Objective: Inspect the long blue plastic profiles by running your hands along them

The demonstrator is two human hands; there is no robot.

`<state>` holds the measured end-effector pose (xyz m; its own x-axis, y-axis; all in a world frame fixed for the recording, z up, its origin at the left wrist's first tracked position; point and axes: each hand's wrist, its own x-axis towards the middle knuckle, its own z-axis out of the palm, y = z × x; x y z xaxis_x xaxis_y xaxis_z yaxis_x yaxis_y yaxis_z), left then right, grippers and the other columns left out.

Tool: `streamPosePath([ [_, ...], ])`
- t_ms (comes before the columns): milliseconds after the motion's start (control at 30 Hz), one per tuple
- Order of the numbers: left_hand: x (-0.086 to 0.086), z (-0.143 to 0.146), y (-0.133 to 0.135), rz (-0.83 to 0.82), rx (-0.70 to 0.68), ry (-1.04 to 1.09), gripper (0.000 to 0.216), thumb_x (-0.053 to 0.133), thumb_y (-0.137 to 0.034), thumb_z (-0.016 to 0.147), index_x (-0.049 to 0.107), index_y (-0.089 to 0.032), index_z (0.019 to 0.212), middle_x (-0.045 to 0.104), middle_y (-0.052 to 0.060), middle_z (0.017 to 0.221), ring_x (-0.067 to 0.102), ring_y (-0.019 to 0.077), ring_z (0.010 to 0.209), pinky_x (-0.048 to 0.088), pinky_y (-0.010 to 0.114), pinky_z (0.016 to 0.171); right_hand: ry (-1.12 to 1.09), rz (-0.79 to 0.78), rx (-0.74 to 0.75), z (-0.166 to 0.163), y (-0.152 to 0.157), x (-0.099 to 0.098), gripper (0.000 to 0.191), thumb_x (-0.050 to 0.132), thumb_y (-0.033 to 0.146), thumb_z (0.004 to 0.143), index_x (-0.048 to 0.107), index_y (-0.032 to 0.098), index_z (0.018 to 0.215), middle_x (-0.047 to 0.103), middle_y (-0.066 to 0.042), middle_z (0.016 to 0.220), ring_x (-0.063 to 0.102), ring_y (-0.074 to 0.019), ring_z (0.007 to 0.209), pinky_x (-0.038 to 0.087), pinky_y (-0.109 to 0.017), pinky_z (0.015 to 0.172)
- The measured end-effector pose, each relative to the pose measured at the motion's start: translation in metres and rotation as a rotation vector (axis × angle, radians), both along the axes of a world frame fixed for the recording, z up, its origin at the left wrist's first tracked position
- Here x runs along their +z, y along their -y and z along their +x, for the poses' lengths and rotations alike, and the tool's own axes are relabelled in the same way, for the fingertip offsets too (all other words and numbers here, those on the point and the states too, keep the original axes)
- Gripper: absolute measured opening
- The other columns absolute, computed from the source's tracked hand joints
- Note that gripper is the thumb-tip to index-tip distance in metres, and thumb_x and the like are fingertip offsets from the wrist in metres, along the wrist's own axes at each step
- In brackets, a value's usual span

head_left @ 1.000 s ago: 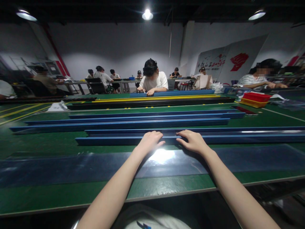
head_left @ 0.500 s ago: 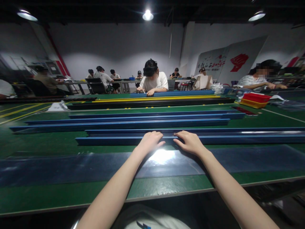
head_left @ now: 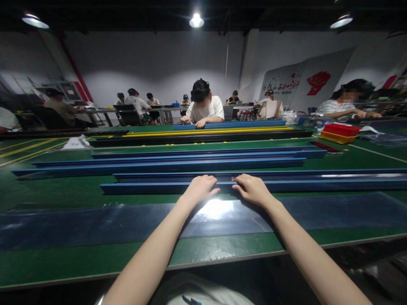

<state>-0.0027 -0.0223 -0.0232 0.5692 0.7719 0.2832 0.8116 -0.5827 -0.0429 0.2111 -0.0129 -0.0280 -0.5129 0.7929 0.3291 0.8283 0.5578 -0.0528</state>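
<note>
A long blue channel-shaped strip [head_left: 152,188] lies across the green table in front of me. My left hand [head_left: 203,186] is closed over its near wall, the fingers curled into the channel and the thumb on the side towards me. A short way to the right, my right hand [head_left: 252,188] grips the same wall in a like way, thumb pointing inward. The fingertips of both hands are partly hidden inside the channel. Under my forearms a clear flat plastic sheet [head_left: 127,222] stretches along the table, with a bright glare on it.
Beyond lie more blue strips [head_left: 159,164], then black and yellow strips [head_left: 203,135]. A red bin [head_left: 340,130] sits at the right, white crumpled material [head_left: 76,142] at the left. A co-worker [head_left: 203,108] handles a blue strip opposite. The table edge [head_left: 229,259] runs just before me.
</note>
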Motion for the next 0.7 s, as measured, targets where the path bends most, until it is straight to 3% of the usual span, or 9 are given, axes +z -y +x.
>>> streamPosePath([
  [367,0.0070,-0.0010,0.0023,0.008,0.072,-0.004,0.025,0.047,-0.042,0.084,0.054,-0.018,0.085,0.059,0.005,0.089,0.059,0.0183,0.082,0.044,0.028,0.070,0.081,0.031,-0.021,-0.0016,0.0001,0.0055,0.022,0.045,0.030,0.084,0.060,0.018,0.074,0.062,-0.006,0.082,0.056,-0.0164,0.078,0.034,-0.024,0.063],
  [700,0.0088,-0.0038,0.0018,0.023,0.064,-0.001,0.023,0.051,-0.041,0.082,0.054,-0.018,0.083,0.060,0.005,0.088,0.058,0.0189,0.084,0.044,0.028,0.070,0.118,0.059,0.008,0.0002,-0.0005,0.0074,0.024,0.042,0.031,0.085,0.058,0.018,0.070,0.062,-0.005,0.077,0.055,-0.0168,0.078,0.033,-0.024,0.062],
])
